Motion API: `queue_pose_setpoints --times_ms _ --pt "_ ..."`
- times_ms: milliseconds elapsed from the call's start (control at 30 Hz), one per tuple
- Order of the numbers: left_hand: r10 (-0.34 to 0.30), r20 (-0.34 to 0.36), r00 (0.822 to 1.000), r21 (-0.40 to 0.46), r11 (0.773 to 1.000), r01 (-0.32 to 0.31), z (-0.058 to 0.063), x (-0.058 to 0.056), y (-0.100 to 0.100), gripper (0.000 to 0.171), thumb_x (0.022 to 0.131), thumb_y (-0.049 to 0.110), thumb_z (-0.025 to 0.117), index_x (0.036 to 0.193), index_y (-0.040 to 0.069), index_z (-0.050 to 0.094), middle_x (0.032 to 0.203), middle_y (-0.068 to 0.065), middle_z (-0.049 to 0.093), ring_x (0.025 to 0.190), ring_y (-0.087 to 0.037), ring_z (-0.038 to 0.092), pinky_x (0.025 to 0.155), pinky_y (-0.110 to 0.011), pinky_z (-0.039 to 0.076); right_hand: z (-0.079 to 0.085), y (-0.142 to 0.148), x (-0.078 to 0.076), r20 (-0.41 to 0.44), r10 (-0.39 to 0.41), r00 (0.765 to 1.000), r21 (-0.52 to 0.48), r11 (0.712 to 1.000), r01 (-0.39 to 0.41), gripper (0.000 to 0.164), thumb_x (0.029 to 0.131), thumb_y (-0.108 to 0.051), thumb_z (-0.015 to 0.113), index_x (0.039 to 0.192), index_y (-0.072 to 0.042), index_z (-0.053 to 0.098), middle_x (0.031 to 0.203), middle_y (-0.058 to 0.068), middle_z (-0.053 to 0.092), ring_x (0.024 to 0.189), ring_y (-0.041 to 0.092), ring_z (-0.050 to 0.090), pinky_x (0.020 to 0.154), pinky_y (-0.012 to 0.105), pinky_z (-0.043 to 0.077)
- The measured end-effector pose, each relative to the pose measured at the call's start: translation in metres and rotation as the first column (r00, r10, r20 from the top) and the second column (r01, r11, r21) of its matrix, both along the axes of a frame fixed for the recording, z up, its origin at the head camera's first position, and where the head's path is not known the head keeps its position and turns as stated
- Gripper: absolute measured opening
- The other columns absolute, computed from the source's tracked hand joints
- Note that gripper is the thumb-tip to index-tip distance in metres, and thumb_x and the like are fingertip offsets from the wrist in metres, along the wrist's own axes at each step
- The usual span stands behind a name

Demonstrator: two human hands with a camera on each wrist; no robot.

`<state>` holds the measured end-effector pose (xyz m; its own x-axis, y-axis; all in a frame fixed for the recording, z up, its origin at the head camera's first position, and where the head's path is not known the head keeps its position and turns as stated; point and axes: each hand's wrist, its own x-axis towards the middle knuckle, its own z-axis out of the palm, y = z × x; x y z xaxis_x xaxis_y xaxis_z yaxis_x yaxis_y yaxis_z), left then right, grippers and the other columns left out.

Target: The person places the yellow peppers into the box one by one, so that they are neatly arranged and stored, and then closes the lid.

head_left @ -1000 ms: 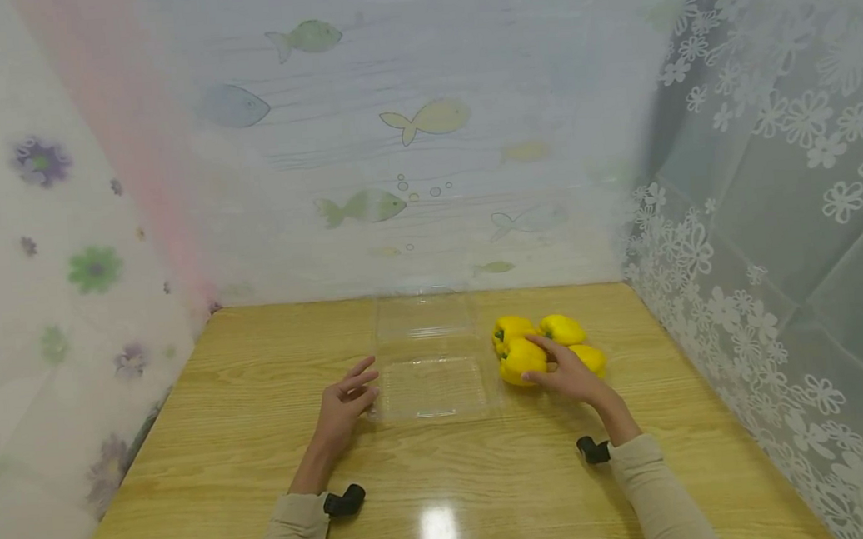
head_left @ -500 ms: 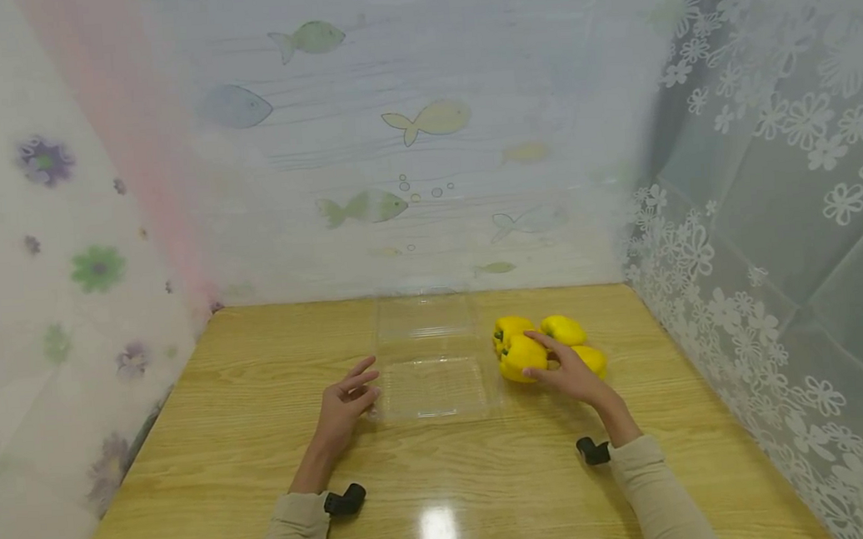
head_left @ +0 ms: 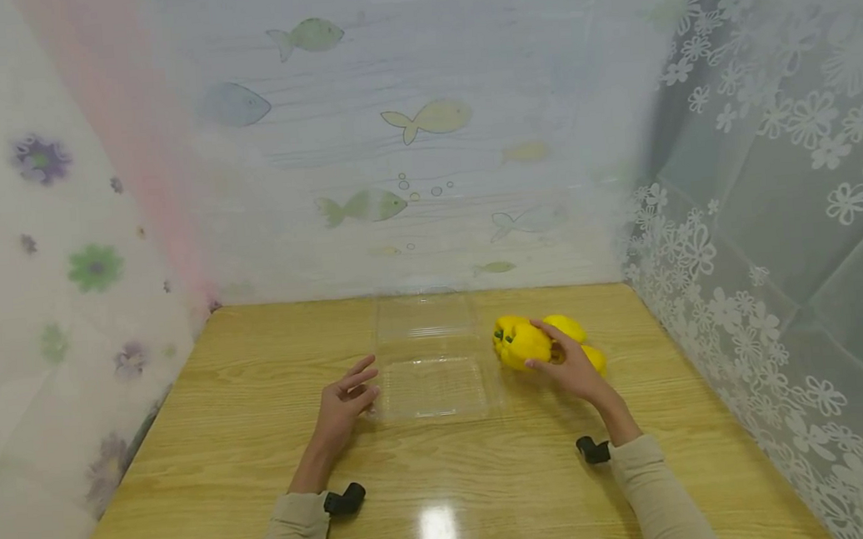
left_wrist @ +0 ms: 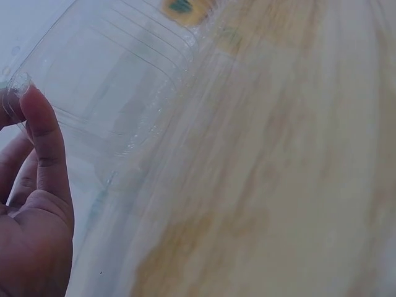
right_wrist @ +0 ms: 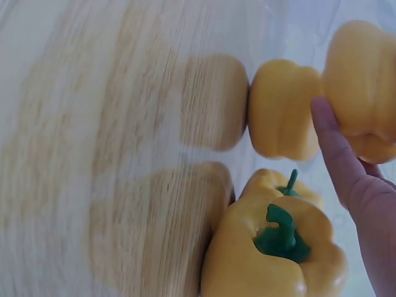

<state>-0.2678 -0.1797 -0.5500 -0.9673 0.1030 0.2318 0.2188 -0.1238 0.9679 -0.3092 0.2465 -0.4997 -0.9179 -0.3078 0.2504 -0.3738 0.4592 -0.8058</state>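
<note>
A yellow bell pepper with a green stem is gripped between the thumb and fingers of my right hand. In the right wrist view, this held pepper hangs above the table. Close around it are other yellow peppers: one partly hidden behind it, one at the back right, one to the right. My left hand is at the left side of an open clear plastic clamshell box. In the left wrist view, its thumb and a finger pinch the edge of the box.
The box's lid lies folded back toward the patterned rear curtain. Everything stands on a wood-grain table. Flowered sheets hang at left and right. A black wrist camera sits at each sleeve.
My right hand has raised the gripped pepper off the table and a little away from me, so it now covers most of the pepper behind. My left hand has stayed put.
</note>
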Motion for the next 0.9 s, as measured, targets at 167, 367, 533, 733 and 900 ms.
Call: queue_pose_setpoints --times_ms 167,367,533,733,900 --pt "0.006 0.002 1.0 0.019 1.0 -0.006 0.001 0.001 0.0 0.047 0.094 -0.002 0.068 0.134 -0.02 0.053 0.158 -0.021 0.042 0.084 -0.003 0.062 0.068 -0.016 0.053 0.01 -0.006 0.006 0.023 -0.002 1.0 -0.045 0.999 0.003 0.071 0.096 -0.009 0.07 0.157 -0.002 0.035 0.16 0.029 0.029 0.124 0.045 0.052 0.093 0.042 0.054" --pt "0.001 0.008 1.0 0.034 0.999 -0.001 0.001 0.0 0.0 0.048 0.094 -0.004 0.067 0.135 -0.022 0.05 0.158 -0.023 0.04 0.08 -0.003 0.06 0.066 -0.017 0.053 0.019 -0.013 0.013 0.0 0.003 1.0 -0.132 0.991 -0.003 0.07 0.096 -0.009 0.069 0.157 0.0 0.035 0.157 0.028 0.035 0.124 0.039 0.054 0.092 0.031 0.055" --pt "0.007 0.025 1.0 0.042 0.999 -0.008 0.002 0.0 -0.001 0.047 0.094 -0.006 0.066 0.135 -0.022 0.05 0.157 -0.024 0.04 0.08 -0.003 0.06 0.065 -0.018 0.053 -0.001 -0.014 0.001 -0.012 0.039 0.999 -0.217 0.975 -0.041 0.07 0.097 -0.009 0.068 0.159 -0.008 0.034 0.155 0.023 0.041 0.122 0.021 0.057 0.09 0.02 0.054" --pt "0.006 0.055 0.998 0.01 1.0 -0.006 0.007 0.003 -0.001 0.046 0.095 -0.003 0.066 0.136 -0.019 0.051 0.158 -0.02 0.041 0.082 -0.003 0.061 0.067 -0.018 0.053 -0.002 -0.024 0.002 0.0 0.055 0.998 -0.256 0.965 -0.053 0.069 0.096 -0.006 0.069 0.157 -0.007 0.037 0.152 0.023 0.043 0.125 0.027 0.056 0.089 0.021 0.054" --pt "0.01 0.073 0.997 -0.001 1.0 -0.01 0.011 0.005 -0.002 0.047 0.095 -0.002 0.067 0.137 -0.019 0.052 0.158 -0.021 0.041 0.082 -0.003 0.061 0.067 -0.018 0.053 0.001 -0.033 0.005 -0.006 0.065 0.998 -0.252 0.966 -0.064 0.069 0.096 -0.005 0.069 0.157 -0.007 0.037 0.154 0.022 0.04 0.124 0.036 0.054 0.087 0.022 0.055"
